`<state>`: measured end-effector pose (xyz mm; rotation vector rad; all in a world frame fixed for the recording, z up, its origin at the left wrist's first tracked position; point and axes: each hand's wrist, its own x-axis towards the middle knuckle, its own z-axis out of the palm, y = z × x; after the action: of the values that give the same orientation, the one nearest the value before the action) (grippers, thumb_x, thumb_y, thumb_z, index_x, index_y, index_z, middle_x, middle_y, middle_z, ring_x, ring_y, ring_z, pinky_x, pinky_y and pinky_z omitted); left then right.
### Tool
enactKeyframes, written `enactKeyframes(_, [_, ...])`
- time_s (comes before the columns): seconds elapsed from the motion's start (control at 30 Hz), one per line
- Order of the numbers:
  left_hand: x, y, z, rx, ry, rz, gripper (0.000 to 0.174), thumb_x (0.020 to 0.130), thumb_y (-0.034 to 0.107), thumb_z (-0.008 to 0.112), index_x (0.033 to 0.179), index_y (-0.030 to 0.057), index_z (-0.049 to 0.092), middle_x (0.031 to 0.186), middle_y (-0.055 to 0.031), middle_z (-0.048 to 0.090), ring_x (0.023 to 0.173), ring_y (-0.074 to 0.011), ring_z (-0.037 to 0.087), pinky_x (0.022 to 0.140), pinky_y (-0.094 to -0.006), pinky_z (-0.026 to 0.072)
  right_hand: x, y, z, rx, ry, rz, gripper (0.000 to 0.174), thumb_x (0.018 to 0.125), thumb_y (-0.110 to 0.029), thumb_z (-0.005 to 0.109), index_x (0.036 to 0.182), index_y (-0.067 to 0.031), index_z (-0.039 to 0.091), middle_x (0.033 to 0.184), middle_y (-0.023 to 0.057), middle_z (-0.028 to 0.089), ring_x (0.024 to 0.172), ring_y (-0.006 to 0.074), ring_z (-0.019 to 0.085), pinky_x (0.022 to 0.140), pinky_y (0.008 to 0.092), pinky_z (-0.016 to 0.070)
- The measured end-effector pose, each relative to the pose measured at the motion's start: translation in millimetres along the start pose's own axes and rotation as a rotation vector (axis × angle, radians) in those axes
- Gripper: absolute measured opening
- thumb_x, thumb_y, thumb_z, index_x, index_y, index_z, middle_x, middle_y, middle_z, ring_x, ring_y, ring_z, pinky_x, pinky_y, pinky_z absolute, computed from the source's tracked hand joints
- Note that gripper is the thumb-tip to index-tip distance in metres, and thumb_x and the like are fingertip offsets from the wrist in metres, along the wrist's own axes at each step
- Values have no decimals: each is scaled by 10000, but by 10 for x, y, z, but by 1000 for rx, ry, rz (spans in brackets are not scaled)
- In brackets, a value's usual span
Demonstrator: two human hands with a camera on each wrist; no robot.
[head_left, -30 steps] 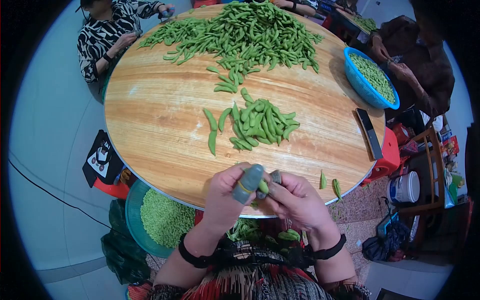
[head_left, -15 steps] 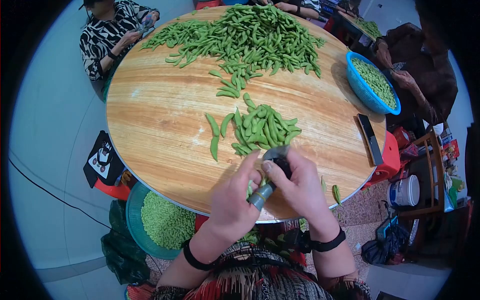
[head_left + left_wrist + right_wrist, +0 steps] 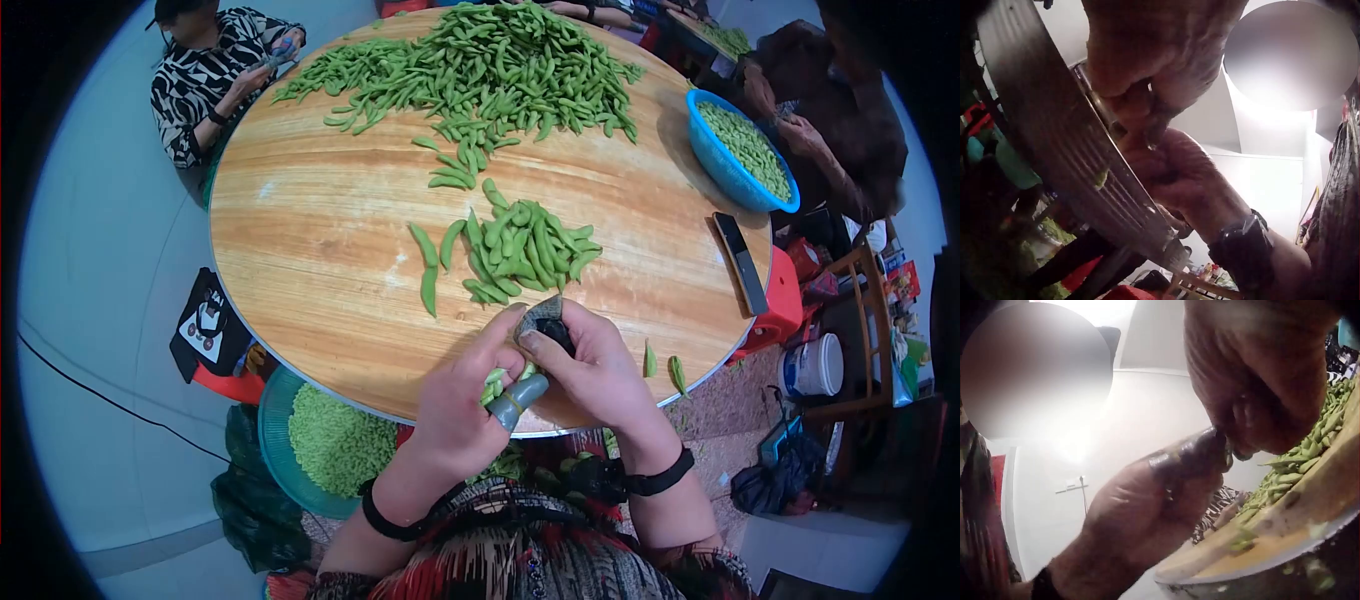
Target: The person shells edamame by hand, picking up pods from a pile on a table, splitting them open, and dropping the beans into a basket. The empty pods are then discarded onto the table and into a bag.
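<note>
Taking the near edge of the round table (image 3: 320, 240) as six o'clock, that's where both hands are at work. The left hand (image 3: 460, 405) has its fingers curled round a few green pods (image 3: 493, 385), its thumb in a shiny grey cover (image 3: 515, 403). The right hand (image 3: 600, 365) is bent in just beside it, a dark wrapping (image 3: 545, 312) about its fingers; I can't tell whether it grips a pod. At twelve o'clock from them lies a small heap of pods (image 3: 525, 245), with the big heap (image 3: 520, 70) beyond, towards the far edge. Two loose pods (image 3: 678, 374) sit at four o'clock, a phone (image 3: 740, 265) at three, a blue basket of beans (image 3: 715, 175) at two.
</note>
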<state>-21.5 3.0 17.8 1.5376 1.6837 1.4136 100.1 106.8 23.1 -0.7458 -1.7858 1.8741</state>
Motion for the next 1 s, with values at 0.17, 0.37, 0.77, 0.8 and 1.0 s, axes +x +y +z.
enactKeyframes(0.17, [-6, -112, -38, -361, -8, -90, 543, 729, -33, 636, 1248, 4, 478, 768, -67, 607, 706, -98, 575, 661, -253, 462, -71, 1, 27, 355, -90, 129, 144, 908, -123, 528, 1011, -23, 511, 704, -46, 491, 568, 14, 409, 483, 176, 327])
enactKeyframes(0.37, [-69, -151, 30, 106, 51, 370, 395, 758, -73, 574, 1150, -15, 572, 797, -31, 610, 695, -87, 567, 636, -224, 457, -60, 27, 87, 599, -8, 236, 125, 915, -104, 509, 1014, -29, 505, 660, -46, 447, 489, 22, 331, 427, 173, 263])
enactKeyframes(0.77, [-9, -128, 53, -742, 195, -269, 125, 844, 21, 556, 952, -3, 615, 797, -22, 584, 721, -80, 537, 649, -216, 436, -174, 46, 211, 482, -44, 270, 200, 974, -205, 386, 901, -42, 476, 618, -27, 425, 476, 40, 327, 424, 188, 259])
enactKeyframes(0.8, [-17, -185, 59, -670, 221, -251, 87, 838, 35, 569, 909, -6, 599, 797, -21, 585, 731, -84, 538, 665, -221, 432, -190, 24, 163, 431, -105, 244, 231, 980, -223, 364, 875, -43, 463, 619, -27, 425, 480, 38, 322, 428, 187, 261])
enactKeyframes(1.0, [-63, -241, 120, -516, 250, -232, 79, 831, 64, 579, 865, -7, 576, 782, -25, 572, 725, -85, 530, 656, -227, 420, -196, 78, 72, 253, -242, 218, 212, 977, -198, 366, 877, -39, 464, 620, -26, 420, 491, 32, 320, 423, 183, 249])
